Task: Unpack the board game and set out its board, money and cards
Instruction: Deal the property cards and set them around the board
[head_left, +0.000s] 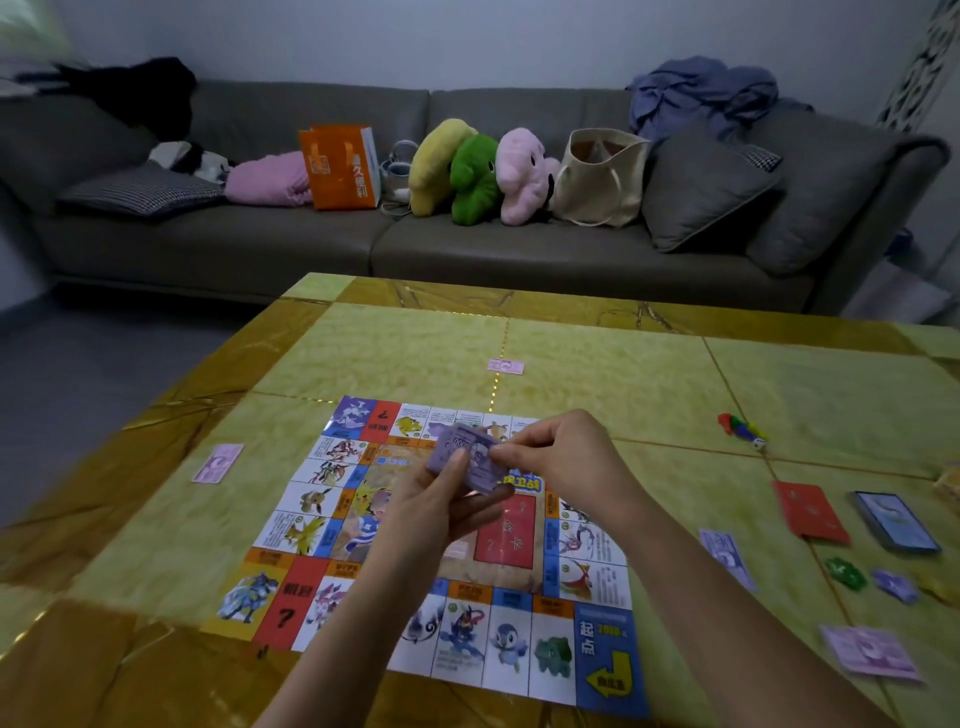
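Head view. Flat on table (623, 374): board (311, 525). Above its middle, purple notes (470, 460) gripped from below in left hand (436, 514), top edge pinched by right hand (563, 457). Pink note (218, 462) left of board, another beyond. Right of board: red cards (810, 512), blue cards (896, 527), pawns (740, 428), loose notes (872, 652) by the near edge.

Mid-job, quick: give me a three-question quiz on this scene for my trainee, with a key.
1. True or false: the board lies unfolded on the table.
2. What do the left hand and right hand hold? A) a pen B) a stack of purple notes C) a cup
3. Fill in: the red card deck lies to the board's ____.
Key: 1 true; 2 B; 3 right.
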